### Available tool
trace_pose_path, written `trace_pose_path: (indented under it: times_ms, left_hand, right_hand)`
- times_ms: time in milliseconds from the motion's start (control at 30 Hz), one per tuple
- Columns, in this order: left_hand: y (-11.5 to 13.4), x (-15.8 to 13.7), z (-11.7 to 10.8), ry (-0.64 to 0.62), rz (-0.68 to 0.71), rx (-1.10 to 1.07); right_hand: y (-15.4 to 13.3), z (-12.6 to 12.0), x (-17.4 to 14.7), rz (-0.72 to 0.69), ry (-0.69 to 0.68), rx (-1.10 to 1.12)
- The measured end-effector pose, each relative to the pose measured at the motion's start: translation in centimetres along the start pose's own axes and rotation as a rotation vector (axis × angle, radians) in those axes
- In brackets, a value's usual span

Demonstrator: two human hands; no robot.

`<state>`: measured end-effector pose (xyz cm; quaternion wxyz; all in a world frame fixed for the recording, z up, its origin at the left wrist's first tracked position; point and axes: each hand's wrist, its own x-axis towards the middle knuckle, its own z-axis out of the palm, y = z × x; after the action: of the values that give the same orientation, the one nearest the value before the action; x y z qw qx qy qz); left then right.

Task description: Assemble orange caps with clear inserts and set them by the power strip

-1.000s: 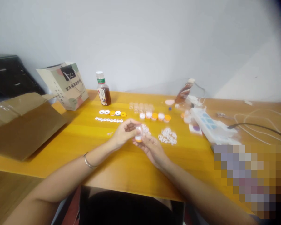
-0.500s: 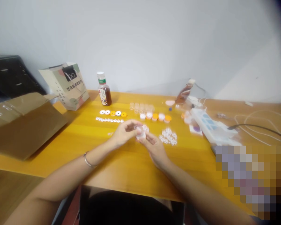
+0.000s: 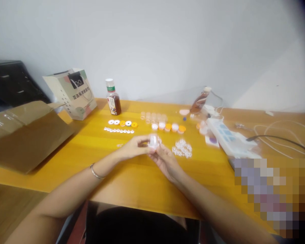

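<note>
A small clear plastic cup (image 3: 154, 141), whitish inside, is held between both hands above the middle of the table. The fingers of my left hand (image 3: 135, 147) close on its left side. My right hand (image 3: 167, 161) grips it from the lower right with thumb and fingers. Part of the cup is hidden by the fingertips, and its details are blurred. Just right of the hands lies a pile of small white pieces (image 3: 182, 148). Beyond them stand several white and orange round caps (image 3: 168, 127) in a row, with clear cups (image 3: 152, 117) behind.
White and yellow rings (image 3: 122, 123) and small white parts (image 3: 119, 130) form two rows at left. A bottle (image 3: 113, 101), paper bag (image 3: 78, 96) and cardboard box (image 3: 27, 135) stand farther left. At right are a tilted bottle (image 3: 200, 101), a power strip (image 3: 225, 135) and cables.
Both hands have turned the clear cup, so more of it shows above the fingers. My left thumb and fingers have shifted lower on its side. The things on the table have not moved.
</note>
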<state>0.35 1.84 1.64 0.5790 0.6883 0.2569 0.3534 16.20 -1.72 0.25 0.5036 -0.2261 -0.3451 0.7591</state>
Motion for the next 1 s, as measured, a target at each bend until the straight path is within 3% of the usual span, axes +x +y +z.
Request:
trace_pose_path:
  times_ms: [267,500,833,1000]
  left_hand:
    - [1.2,-0.3,0.9,0.031,0.01,-0.043]
    - [0.6,-0.4,1.6,0.091,-0.031,-0.137]
    - [0.5,-0.4,1.0,0.027,-0.081,-0.155]
    - [0.8,-0.4,1.3,0.098,-0.056,-0.086]
  right_hand:
    - [0.5,-0.2,-0.1,-0.011,0.009,0.105]
    - [0.4,0.0,-0.1,0.083,-0.006,0.221]
    - [0.0,0.3,-0.3,0.204,-0.089,0.275]
    - [0.3,0.4,-0.3,0.132,-0.037,0.29]
